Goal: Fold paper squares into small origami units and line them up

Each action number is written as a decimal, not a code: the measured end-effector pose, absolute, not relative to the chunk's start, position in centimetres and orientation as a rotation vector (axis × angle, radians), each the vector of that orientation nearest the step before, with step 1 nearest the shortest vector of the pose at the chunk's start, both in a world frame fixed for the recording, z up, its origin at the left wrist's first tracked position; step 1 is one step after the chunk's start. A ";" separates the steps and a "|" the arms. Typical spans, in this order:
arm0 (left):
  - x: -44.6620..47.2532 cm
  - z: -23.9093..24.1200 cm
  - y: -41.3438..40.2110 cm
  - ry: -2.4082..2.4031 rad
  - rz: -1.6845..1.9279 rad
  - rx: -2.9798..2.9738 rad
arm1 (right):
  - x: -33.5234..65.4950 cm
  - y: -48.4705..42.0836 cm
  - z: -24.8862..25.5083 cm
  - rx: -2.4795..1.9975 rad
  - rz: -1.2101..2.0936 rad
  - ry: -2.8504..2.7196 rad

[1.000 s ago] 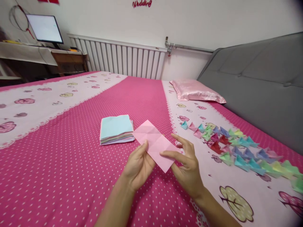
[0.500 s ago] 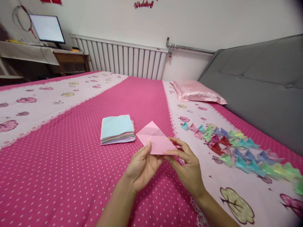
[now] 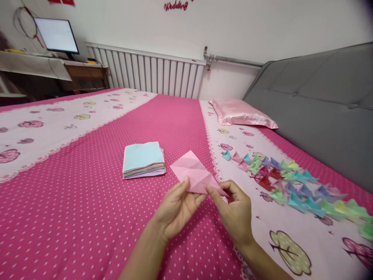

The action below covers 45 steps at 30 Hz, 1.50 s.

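Observation:
A pink sheet of origami paper, creased and partly folded, is held above the bed between both hands. My left hand grips its lower left edge, thumb on top and fingers underneath. At the lower right corner my right hand pinches the paper, its thumb lying on the folded part and its fingers behind. Left of the paper, a stack of coloured paper squares with a light blue sheet on top lies on the bedspread.
Several small folded paper boats in many colours stand in rows on the right of the bed. A pink pillow lies by the grey headboard. Behind are a radiator and a monitor on a desk.
My right thumb has come up onto the paper's lower right part, where a folded flap now shows. My left hand keeps its hold; the paper has shifted slightly right.

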<state>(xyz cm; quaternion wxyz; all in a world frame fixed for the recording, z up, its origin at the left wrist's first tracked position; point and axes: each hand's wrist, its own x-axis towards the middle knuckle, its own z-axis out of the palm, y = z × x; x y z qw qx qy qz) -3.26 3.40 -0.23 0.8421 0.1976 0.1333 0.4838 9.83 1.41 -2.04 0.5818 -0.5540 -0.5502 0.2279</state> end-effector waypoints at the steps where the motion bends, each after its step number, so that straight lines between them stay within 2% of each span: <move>1: -3.2 -0.3 3.4 0.317 1.030 0.459 | 9.8 1.4 -2.0 -1.299 0.523 -1.287; 7: -2.9 -1.1 3.3 0.471 1.020 0.648 | 9.6 1.4 -2.0 -1.305 0.522 -1.258; 21: -3.1 -0.9 3.5 0.553 1.064 0.578 | 9.9 1.4 -1.6 -1.222 0.851 -1.096; 26: -3.0 -1.0 3.7 0.581 1.092 0.625 | 10.0 1.4 -1.4 -1.218 0.851 -1.088; 33: -3.2 -2.1 4.4 0.854 1.186 0.635 | 10.2 1.6 -1.4 -1.253 0.837 -1.099; 45: -3.0 -1.6 4.0 0.994 1.094 0.851 | 10.2 1.9 -1.8 -1.109 1.154 -1.141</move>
